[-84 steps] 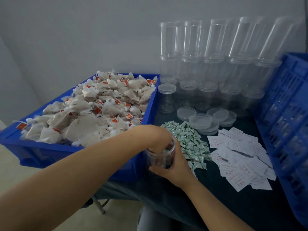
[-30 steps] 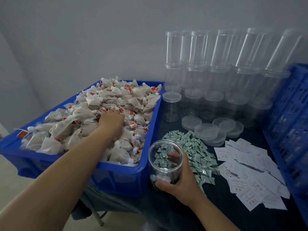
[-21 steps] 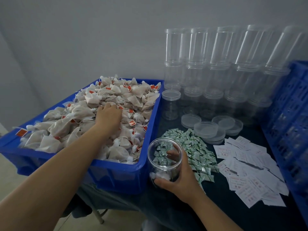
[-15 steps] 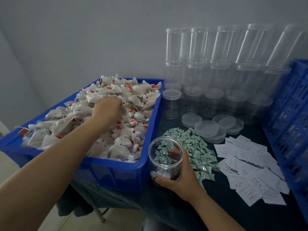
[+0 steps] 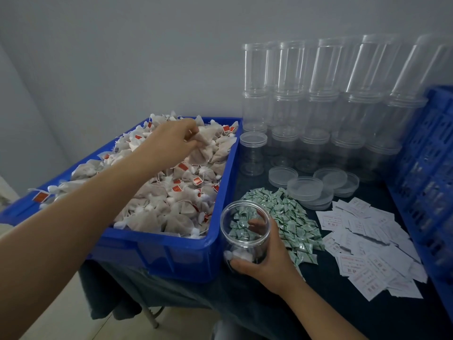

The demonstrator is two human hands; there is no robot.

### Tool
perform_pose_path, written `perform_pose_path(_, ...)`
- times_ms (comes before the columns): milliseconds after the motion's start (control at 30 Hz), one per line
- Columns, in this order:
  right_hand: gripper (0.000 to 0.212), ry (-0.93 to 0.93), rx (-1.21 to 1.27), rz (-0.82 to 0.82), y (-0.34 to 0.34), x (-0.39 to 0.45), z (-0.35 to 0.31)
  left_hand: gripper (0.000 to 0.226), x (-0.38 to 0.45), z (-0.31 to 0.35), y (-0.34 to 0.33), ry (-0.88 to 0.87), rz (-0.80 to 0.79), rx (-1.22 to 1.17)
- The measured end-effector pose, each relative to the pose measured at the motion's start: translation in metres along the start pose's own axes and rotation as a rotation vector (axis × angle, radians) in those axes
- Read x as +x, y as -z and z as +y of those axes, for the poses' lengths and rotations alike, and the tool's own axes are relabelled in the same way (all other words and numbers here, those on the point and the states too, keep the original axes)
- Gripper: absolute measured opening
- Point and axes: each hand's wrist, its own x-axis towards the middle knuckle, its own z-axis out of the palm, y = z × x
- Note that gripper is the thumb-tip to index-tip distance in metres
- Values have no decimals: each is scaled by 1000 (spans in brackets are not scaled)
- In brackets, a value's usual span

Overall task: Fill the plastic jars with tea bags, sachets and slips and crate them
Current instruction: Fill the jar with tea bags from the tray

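My right hand (image 5: 266, 257) grips a clear open plastic jar (image 5: 244, 233) standing on the dark table beside the blue bin (image 5: 171, 251). Something white lies at the jar's bottom. The bin is heaped with pale tea bags (image 5: 171, 200) with red tags. Over the far part of the heap my left hand (image 5: 171, 141) pinches a bunch of tea bags (image 5: 204, 143), lifted off the pile. Green-white sachets (image 5: 291, 217) lie in a pile right of the jar. White printed slips (image 5: 370, 244) are spread further right.
Stacks of empty clear jars (image 5: 318, 106) line the back wall. One lidded jar (image 5: 253, 153) stands in front of them, and loose clear lids (image 5: 308, 187) lie behind the sachets. A blue slatted crate (image 5: 431, 182) stands at the right edge.
My left hand has left the jar, reached into the bin, closed on tea bags and risen with them towards the far side. My right hand keeps holding the jar.
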Motion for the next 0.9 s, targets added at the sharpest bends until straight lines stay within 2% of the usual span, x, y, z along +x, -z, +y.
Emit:
perform_pose_path(233,99,6,-1,3,0,0,3,9,-15,42,1,-61,-13,-256)
perform_pose_path(333,100,5,-6,0,0,0,4,18,-19,54,-2,-66,-76,-343)
perform_pose_path(567,102,17,13,-6,0,2,7,11,-33,71,-21,-5,-284,-593)
perform_pose_path(800,100,61,35,-13,-1,3,5,10,-51,63,-48,0,-439,-466)
perform_pose_path(900,97,97,40,-15,-1,4,4,11,-58,62,-56,-62,-461,-331)
